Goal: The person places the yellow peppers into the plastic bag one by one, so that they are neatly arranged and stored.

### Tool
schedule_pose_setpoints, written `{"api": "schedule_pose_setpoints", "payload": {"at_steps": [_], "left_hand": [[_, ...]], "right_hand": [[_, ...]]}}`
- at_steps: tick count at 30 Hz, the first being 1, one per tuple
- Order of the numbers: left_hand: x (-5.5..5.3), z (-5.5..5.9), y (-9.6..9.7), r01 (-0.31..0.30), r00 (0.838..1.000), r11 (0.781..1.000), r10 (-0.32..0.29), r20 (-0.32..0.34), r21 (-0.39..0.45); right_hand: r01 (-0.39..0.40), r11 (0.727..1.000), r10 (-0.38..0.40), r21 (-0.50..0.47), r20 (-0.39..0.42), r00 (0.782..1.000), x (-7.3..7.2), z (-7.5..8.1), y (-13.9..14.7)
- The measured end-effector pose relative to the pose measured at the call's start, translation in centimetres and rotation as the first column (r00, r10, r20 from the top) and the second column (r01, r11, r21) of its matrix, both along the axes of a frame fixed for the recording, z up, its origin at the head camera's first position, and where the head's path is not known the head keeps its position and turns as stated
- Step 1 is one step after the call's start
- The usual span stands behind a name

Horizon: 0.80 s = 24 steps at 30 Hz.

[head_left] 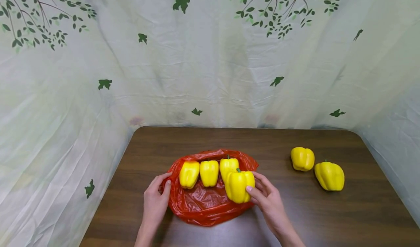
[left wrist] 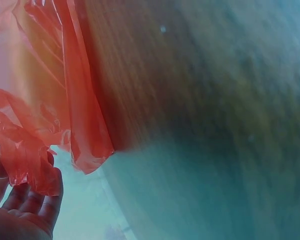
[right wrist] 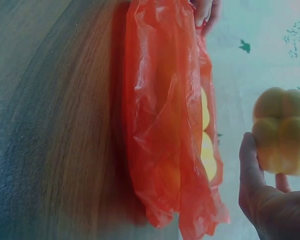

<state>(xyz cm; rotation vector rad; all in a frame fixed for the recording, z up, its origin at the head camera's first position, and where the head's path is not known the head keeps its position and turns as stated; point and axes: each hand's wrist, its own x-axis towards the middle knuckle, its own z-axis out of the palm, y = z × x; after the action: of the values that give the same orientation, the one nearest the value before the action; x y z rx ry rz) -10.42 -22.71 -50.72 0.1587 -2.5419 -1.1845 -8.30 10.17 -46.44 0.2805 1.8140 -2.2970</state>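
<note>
A red plastic bag [head_left: 206,203] lies on the table with its mouth spread wide, and three yellow bell peppers stand in a row inside it: one at the left [head_left: 189,174], one in the middle [head_left: 209,173], one at the right [head_left: 228,163]. My left hand [head_left: 155,196] pinches the bag's left rim between thumb and fingers; the left wrist view shows the red film [left wrist: 30,170] in its fingers. Over the bag's right side, my right hand [head_left: 267,197] holds another yellow bell pepper [head_left: 240,186] by its side, stem up. That pepper [right wrist: 282,132] shows above the bag's rim in the right wrist view.
Two more yellow bell peppers rest on the brown table [head_left: 315,221] at the right, one farther back [head_left: 302,159] and one nearer [head_left: 329,176]. A pale curtain [head_left: 210,64] with printed leaves hangs behind the table and along its sides.
</note>
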Motion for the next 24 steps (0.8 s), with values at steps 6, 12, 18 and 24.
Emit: {"api": "schedule_pose_setpoints", "payload": {"at_steps": [6,12,18,24], "left_hand": [[0.0,0.0,0.0,-0.001,1.0,1.0,0.001,0.006,-0.001],[0.0,0.1,0.0,-0.002,1.0,1.0,0.002,0.011,-0.001],[0.1,0.1,0.0,-0.003,1.0,1.0,0.003,0.017,-0.002],[0.2,0.1,0.0,-0.001,1.0,1.0,0.001,0.01,-0.01]], "right_hand": [[-0.035,0.999,0.035,-0.005,-0.04,0.999,-0.4,-0.1,-0.8],[-0.086,0.996,0.086,0.007,-0.064,0.994,-0.9,-0.2,-1.4],[-0.122,0.991,0.126,0.059,-0.08,0.989,-1.2,-0.2,-2.2],[-0.159,0.983,0.169,0.091,-0.12,0.978,-1.3,-0.7,-3.0]]}}
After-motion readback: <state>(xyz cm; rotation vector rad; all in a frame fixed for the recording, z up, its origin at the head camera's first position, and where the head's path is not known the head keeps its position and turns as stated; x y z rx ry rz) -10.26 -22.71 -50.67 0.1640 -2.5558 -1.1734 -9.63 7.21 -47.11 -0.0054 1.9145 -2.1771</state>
